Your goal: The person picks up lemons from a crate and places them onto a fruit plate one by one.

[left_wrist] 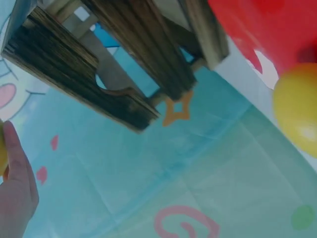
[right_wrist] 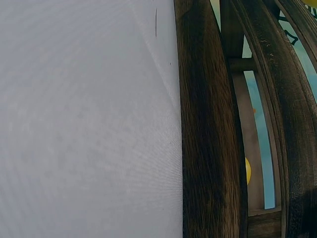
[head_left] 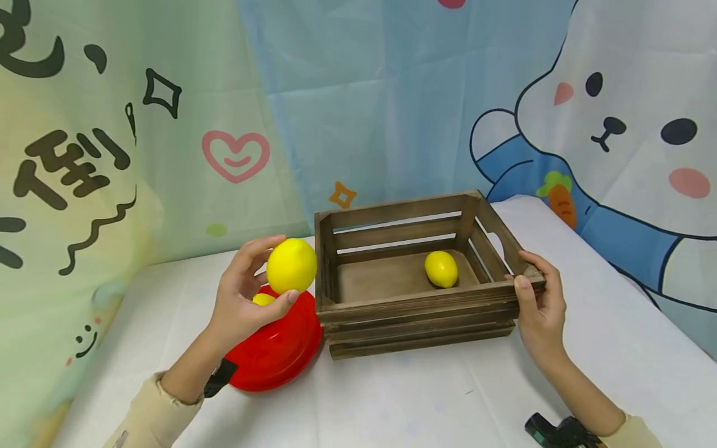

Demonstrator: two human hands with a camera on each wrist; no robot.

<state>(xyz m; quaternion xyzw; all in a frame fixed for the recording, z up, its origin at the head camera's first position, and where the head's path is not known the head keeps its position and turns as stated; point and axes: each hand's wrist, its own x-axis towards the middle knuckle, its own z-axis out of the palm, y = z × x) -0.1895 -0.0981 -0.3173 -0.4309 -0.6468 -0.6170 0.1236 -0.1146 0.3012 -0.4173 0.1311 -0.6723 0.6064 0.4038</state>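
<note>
My left hand (head_left: 241,292) pinches a yellow lemon (head_left: 292,266) between thumb and fingers, raised beside the left end of a brown slatted wooden crate (head_left: 414,314). In the left wrist view, part of that hand (left_wrist: 17,193) shows at the edge, with only a sliver of the lemon. A second lemon (head_left: 441,269) lies on the crate's floor, toward the right. Behind my left hand, a red plate (head_left: 280,361) carries another lemon (head_left: 262,299), mostly hidden in the head view. With my right hand (head_left: 542,311) I grip the crate's front right corner, thumb on the near side.
Under everything is a white cloth-covered table (head_left: 403,398). A printed curtain (head_left: 358,106) with cartoon figures hangs right behind the crate. The plate sits close against the crate's left front corner. Black wrist devices (head_left: 560,432) are strapped to both arms.
</note>
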